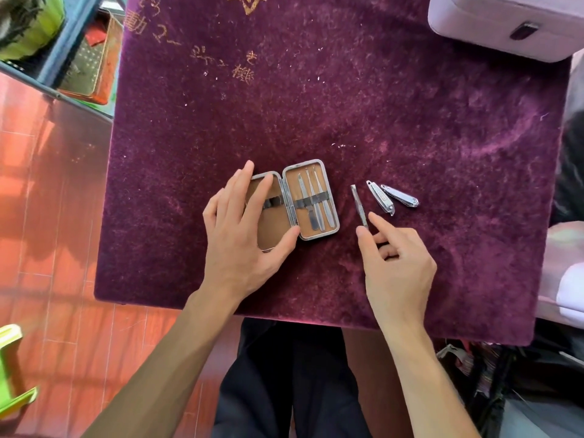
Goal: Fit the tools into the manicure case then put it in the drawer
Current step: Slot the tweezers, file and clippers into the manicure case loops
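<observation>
Nearest in, two bare forearms reach up onto the purple velvet cloth [347,105]. The right hand [398,257] hovers low, its back fingers curled under, thumb and forefinger parted around the near tip of the thin metal tool [359,205]. Whether they already pinch it cannot be told. That is the relation that matters: the tool lies at 11 o'clock from this hand, its long axis running roughly 11 to 5, the near end pointing straight into the gap between thumb and forefinger. This hand is plainly the nearer one and looks set to do the pick.

At 9 o'clock of it, the left hand [243,226] lies flat, fingers straight, pressing the left half of the manicure case [324,177], thumb against its near edge by the hinge. The case lies wide open on the cloth; three slim tools [313,200] sit under the elastic band of its right half, nearly parallel to the loose tool. So the carry looks like a short move towards 10 o'clock with little turning.

Further out, at 12 to 1 o'clock of the right hand, two nail clippers [390,197] lie side by side, unpacked. Far off at 1 o'clock sits a pale box [505,23]; no drawer can be made out.
</observation>
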Available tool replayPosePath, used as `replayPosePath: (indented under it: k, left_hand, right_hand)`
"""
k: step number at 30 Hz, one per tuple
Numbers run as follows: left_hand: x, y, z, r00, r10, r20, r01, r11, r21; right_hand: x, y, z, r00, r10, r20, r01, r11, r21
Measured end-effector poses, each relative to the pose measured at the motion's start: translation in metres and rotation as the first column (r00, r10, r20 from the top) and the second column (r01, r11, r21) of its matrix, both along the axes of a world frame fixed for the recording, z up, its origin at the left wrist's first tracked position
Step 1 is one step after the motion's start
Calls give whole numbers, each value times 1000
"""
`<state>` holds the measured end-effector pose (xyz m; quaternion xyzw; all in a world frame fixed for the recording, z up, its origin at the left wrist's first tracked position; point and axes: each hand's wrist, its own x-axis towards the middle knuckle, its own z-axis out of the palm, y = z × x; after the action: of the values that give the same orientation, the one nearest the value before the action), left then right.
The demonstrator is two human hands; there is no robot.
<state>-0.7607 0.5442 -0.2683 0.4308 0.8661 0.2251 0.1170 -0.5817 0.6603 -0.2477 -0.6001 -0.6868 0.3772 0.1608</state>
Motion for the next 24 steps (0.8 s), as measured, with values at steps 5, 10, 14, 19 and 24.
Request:
replayPosePath:
  k: [5,10,14,19,24]
  left_hand:
    - [5,2,-5,997,28,-75,-26,999,28]
    - [4,2,-8,996,24,-90,-23,1000,20]
    - [5,2,-8,996,34,-83,-32,999,29]
    - [5,2,-7,997,37,-74,-36,999,16]
    - [5,1,-7,996,37,-81,-36,999,14]
  right_hand:
    - [-2,1,-2,999,9,36,-11,998,57]
    - [-3,3,3,997,48,56,-47,999,-8]
    - [1,2,14,999,-19,-30,14,989,-148]
    - [0,-14,27,988,42,-148,-91,936,-341]
    - [-5,-25,25,985,64,-160,-121,917,-379]
